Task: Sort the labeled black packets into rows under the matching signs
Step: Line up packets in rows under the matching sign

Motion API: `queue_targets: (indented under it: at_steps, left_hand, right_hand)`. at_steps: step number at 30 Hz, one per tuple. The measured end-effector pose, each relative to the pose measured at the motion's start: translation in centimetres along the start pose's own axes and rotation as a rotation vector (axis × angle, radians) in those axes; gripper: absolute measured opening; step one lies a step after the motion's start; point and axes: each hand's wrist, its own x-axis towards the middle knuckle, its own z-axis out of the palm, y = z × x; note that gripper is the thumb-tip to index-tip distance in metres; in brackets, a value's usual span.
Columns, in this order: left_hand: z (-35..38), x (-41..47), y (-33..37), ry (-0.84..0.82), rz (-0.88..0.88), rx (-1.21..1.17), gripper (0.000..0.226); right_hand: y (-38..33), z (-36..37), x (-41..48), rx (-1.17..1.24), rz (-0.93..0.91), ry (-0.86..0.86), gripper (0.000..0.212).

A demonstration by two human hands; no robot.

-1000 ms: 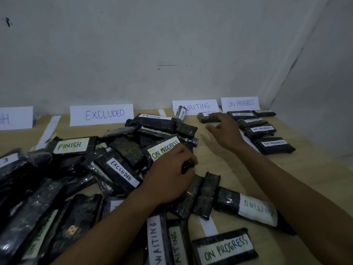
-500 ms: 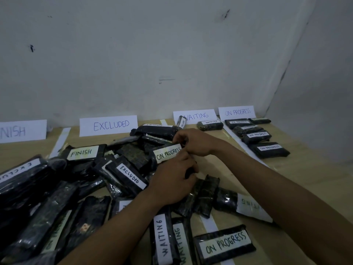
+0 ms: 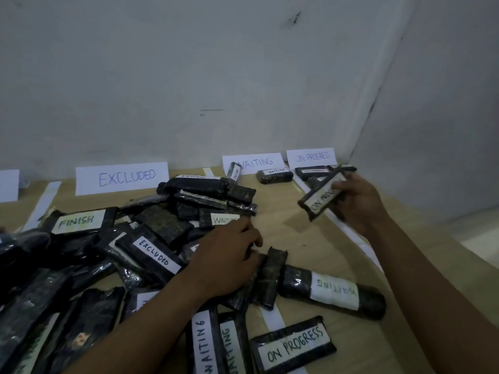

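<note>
Lay ON PROGRESS packet [image 3: 322,198], gripped in right hand [image 3: 359,205], label-up under ON PROGRESS sign [image 3: 312,157], aligned with row [image 3: 312,171]; steady pile [image 3: 162,225] with relaxed left hand [image 3: 224,265].

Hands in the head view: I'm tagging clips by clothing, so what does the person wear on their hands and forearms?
Nothing shows. The left hand and right hand are ungloved. The left forearm and right forearm are bare to the frame's edge, with no sleeve, watch or bracelet in sight. The light is dim, so a thin ring could go unseen.
</note>
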Motion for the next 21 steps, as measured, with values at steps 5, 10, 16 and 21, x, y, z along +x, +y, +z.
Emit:
queue_targets:
  at_steps: [5, 10, 16, 21]
  left_hand:
    - [-0.2, 0.7, 0.9, 0.006, 0.056, 0.027, 0.020]
    - [0.4, 3.3, 3.6, -0.106, 0.110, 0.003, 0.023]
    - [3.2, 3.0, 4.3, -0.185, 0.118, -0.049, 0.018]
    - [3.3, 2.7, 4.0, -0.195, 0.064, -0.094, 0.022]
  right_hand:
    - [-2.2, -6.9, -0.7, -0.095, -0.023, 0.355, 0.009]
    - [-1.2, -11.5, -1.2, -0.357, 0.025, 0.564, 0.007]
    - [2.7, -13.6, -1.6, -0.795, -0.048, 0.663, 0.026]
    - [3.9, -13.6, -1.0, -1.129, -0.061, 0.657, 0.040]
